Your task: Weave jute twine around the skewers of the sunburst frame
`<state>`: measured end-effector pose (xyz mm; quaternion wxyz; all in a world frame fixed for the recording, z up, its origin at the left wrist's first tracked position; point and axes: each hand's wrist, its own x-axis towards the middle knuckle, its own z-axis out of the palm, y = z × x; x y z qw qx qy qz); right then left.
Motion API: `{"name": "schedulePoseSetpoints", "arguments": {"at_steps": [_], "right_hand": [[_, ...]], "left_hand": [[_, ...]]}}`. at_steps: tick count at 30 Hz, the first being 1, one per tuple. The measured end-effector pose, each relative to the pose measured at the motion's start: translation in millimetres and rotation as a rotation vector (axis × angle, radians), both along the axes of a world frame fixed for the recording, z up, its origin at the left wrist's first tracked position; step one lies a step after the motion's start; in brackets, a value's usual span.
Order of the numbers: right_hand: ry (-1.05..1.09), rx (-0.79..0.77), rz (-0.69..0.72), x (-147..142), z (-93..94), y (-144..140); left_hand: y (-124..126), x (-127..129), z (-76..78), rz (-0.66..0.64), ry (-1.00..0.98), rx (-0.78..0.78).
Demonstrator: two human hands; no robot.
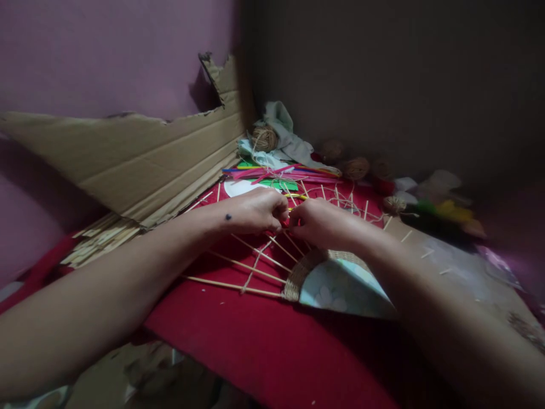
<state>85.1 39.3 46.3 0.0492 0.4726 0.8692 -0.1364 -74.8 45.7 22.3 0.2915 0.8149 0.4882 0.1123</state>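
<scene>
A fan-shaped frame of thin wooden sticks (251,266) lies on the red cloth, its sticks spreading from a woven tan band (297,279). Inside that band sits a pale blue, flower-patterned half-round piece (340,287). My left hand (264,211) is closed above the sticks, fingertips pinched; what they hold is hidden. Right beside it, almost touching, my right hand (317,222) is also closed. A bright yellow strip (297,196) curves behind both hands and shows again between them, at the right fingertips. Twine crosses the sticks on the left side.
Red cloth (238,335) covers the work surface. Torn cardboard (162,153) leans on the wall at left, above a bundle of sticks (100,241). Behind the frame lie coloured strips (276,173), a twine ball (264,138) and pale cloth (293,142). A board (451,267) lies right.
</scene>
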Motion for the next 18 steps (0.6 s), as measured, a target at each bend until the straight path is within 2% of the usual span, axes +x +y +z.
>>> {"name": "schedulePoseSetpoints", "arguments": {"at_steps": [3, 7, 10, 13, 15, 18], "right_hand": [[-0.135, 0.105, 0.019, 8, 7.7, 3], [-0.205, 0.260, -0.105, 23, 19.9, 12], [-0.140, 0.395, -0.180, 30, 25.2, 23], [0.028, 0.556, -0.165, 28, 22.9, 32], [0.162, 0.558, -0.060, 25, 18.3, 37], [0.329, 0.393, 0.078, 28, 11.8, 41]], "left_hand": [[1, -2, -2.4, 0.011, -0.042, -0.084], [1, -6, -6.4, -0.015, -0.092, -0.098], [2, -7, -7.2, -0.033, -0.099, -0.060], [1, -7, -5.3, -0.041, -0.079, -0.066], [0, -6, -4.4, -0.036, -0.067, -0.074], [0, -7, -5.4, -0.010, -0.077, -0.119]]}}
